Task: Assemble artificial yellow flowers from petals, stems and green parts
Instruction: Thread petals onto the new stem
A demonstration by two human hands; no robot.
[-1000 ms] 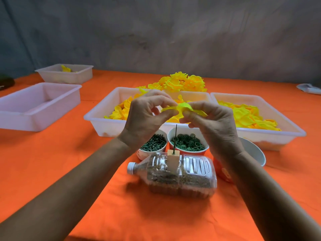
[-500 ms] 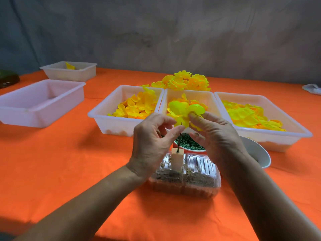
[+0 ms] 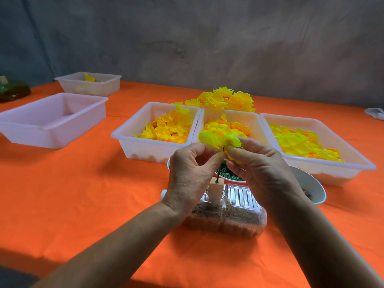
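A bright yellow petal piece (image 3: 216, 140) sits at the top of a thin dark stem (image 3: 217, 177). The stem stands upright in a small pale block (image 3: 216, 191) on a clear plastic bottle (image 3: 239, 213) lying on its side. My left hand (image 3: 191, 173) pinches the petal from the left. From the right, my right hand (image 3: 257, 167) pinches it as well. A cup of green rings (image 3: 230, 175) shows between the hands. Three white trays hold loose yellow petals (image 3: 168, 127), and finished yellow flowers (image 3: 224, 99) lie piled behind them.
An orange cloth (image 3: 83, 194) covers the table. A large white tray (image 3: 52, 119) and a smaller one (image 3: 89, 84) stand at the left. A white bowl (image 3: 311, 188) sits behind my right wrist. A dark object (image 3: 12, 90) lies at the far left edge.
Both hands have come down with the yellow petal piece, from in front of the trays onto the top of the stem. The camera view has shifted slightly.
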